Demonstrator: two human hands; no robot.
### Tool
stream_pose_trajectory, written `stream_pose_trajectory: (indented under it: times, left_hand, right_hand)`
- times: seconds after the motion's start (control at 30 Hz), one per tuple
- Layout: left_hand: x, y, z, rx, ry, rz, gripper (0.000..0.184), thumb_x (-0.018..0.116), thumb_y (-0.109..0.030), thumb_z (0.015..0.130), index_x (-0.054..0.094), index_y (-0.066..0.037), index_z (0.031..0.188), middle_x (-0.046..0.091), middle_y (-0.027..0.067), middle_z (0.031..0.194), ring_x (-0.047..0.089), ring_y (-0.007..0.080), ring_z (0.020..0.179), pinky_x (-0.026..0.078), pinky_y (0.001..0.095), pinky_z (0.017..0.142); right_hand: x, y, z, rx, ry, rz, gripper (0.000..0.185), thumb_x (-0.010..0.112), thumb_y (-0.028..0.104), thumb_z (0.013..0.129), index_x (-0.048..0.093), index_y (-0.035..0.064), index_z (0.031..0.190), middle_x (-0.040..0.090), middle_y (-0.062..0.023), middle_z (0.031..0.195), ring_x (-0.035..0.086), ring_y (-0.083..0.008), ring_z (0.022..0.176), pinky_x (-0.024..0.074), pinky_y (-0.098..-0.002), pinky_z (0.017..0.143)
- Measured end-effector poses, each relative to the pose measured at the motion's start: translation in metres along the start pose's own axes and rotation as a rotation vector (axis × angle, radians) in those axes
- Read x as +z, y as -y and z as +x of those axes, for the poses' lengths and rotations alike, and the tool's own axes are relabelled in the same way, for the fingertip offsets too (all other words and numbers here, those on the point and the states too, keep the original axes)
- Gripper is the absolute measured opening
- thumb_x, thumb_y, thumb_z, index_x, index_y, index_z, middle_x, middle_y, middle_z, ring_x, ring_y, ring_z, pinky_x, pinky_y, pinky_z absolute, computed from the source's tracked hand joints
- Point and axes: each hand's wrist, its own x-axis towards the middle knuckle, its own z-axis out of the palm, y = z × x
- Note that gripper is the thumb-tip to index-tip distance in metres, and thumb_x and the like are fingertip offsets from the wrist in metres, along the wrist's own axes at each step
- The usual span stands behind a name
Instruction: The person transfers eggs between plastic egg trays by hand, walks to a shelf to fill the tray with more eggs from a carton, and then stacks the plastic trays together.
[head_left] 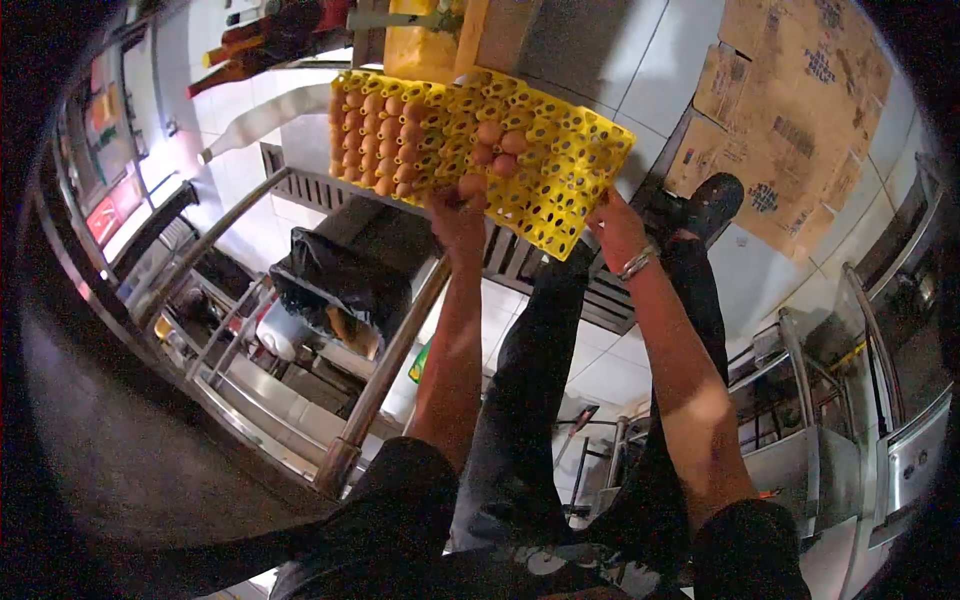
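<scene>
A yellow egg tray (565, 165) is tilted in front of me, with a small cluster of brown eggs (503, 143) near its middle and many bare cups. My right hand (617, 228) grips its near right corner, fingers closed on the edge. My left hand (458, 218) is closed at the near edge, its fingertips around a brown egg (473, 186). Left of it lies a second yellow egg tray (430, 150), with rows of brown eggs (375, 145) filling its left part. The two trays meet or overlap; the exact join is hard to see.
A slatted drain grate (315, 190) runs across the tiled floor under the trays. Flattened cardboard (785, 120) covers the floor at the right, beside my shoe (715, 203). A bin with a black bag (320, 270) and metal rails (385, 375) stand at the left.
</scene>
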Motion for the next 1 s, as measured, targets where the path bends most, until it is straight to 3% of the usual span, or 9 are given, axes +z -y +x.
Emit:
stream_pose_trajectory:
  times: [0.2,0.37,0.47,0.57,0.67,0.77,0.87,0.97,1.0]
  left_hand:
    - [0.012,-0.011,0.003,0.051,-0.094,0.288,0.055,0.084,-0.02,0.071,0.053,-0.001,0.112,0.061,0.0118,0.107,0.06,0.0223,0.093,0.049,0.0354,0.083]
    - [-0.107,0.064,0.071,0.154,-0.36,0.619,0.061,0.083,-0.033,0.073,0.053,0.003,0.111,0.06,0.0171,0.11,0.061,0.0279,0.096,0.049,0.0393,0.084]
    - [-0.087,0.014,0.069,-0.041,-0.425,0.599,0.069,0.082,-0.04,0.072,0.05,0.003,0.116,0.059,0.0199,0.111,0.06,0.0307,0.098,0.049,0.0427,0.084]
    - [-0.103,0.02,0.078,-0.234,-0.371,0.557,0.075,0.084,-0.042,0.069,0.047,0.0,0.119,0.058,0.0193,0.11,0.059,0.0306,0.097,0.05,0.045,0.083]
    - [-0.131,0.052,0.1,-0.308,-0.34,0.532,0.076,0.086,-0.041,0.067,0.047,-0.001,0.119,0.057,0.0173,0.109,0.06,0.0292,0.094,0.051,0.0452,0.081]
    - [-0.129,0.047,0.105,-0.45,-0.393,0.579,0.074,0.086,-0.041,0.067,0.047,-0.002,0.118,0.057,0.0162,0.108,0.06,0.0286,0.093,0.052,0.0433,0.079]
    - [-0.125,0.049,0.106,-0.483,-0.458,0.644,0.07,0.084,-0.04,0.07,0.048,-0.003,0.117,0.058,0.0148,0.106,0.061,0.0281,0.092,0.052,0.0411,0.077]
    - [-0.136,0.059,0.097,-0.385,-0.513,0.596,0.06,0.081,-0.036,0.074,0.051,-0.002,0.114,0.06,0.0126,0.106,0.061,0.0255,0.091,0.051,0.0397,0.077]
    - [-0.131,0.051,0.087,-0.347,-0.515,0.58,0.058,0.081,-0.034,0.076,0.052,-0.001,0.114,0.061,0.0121,0.106,0.061,0.0244,0.091,0.051,0.0393,0.077]
  right_hand:
    - [-0.004,0.051,-0.022,-0.045,0.006,-0.048,0.036,0.059,0.002,0.079,0.058,0.0039,0.115,0.057,-0.0068,0.114,0.057,-0.0189,0.099,0.047,-0.0294,0.085]
    - [-0.003,0.056,-0.025,-0.039,-0.006,-0.269,0.022,0.067,0.001,0.076,0.062,0.0012,0.098,0.056,-0.0145,0.121,0.059,-0.029,0.106,0.0503,-0.0355,0.087]
    - [0.001,0.05,-0.021,-0.111,-0.034,-0.116,0.019,0.066,0.0,0.076,0.061,0.0031,0.095,0.055,-0.0158,0.122,0.06,-0.032,0.105,0.0499,-0.0363,0.088]
    - [0.001,0.056,-0.024,0.213,-0.033,0.644,0.019,0.065,0.0,0.077,0.061,0.0021,0.095,0.054,-0.0167,0.122,0.059,-0.0342,0.105,0.0493,-0.037,0.088]
    - [-0.006,0.062,-0.03,-0.055,0.016,-0.189,0.012,0.063,0.002,0.078,0.062,0.001,0.09,0.054,-0.0159,0.122,0.058,-0.0329,0.107,0.0486,-0.0357,0.088]
    - [-0.004,0.043,-0.02,-0.123,0.031,-0.299,0.005,0.064,0.005,0.078,0.062,0.0023,0.081,0.054,-0.0164,0.122,0.059,-0.0341,0.104,0.0492,-0.037,0.087]
    - [0.0,0.036,-0.016,0.191,-0.036,0.538,0.008,0.064,0.005,0.077,0.059,0.004,0.071,0.053,-0.0169,0.125,0.061,-0.034,0.102,0.0502,-0.0372,0.086]
    - [-0.004,0.057,-0.03,-0.164,-0.018,-0.22,0.011,0.062,0.003,0.078,0.061,0.0048,0.089,0.055,-0.0135,0.118,0.063,-0.0276,0.091,0.0507,-0.0334,0.08]
    - [-0.005,0.06,-0.032,-0.078,-0.007,-0.262,0.019,0.061,0.003,0.079,0.06,0.0043,0.097,0.056,-0.0124,0.114,0.062,-0.025,0.089,0.0502,-0.0318,0.078]
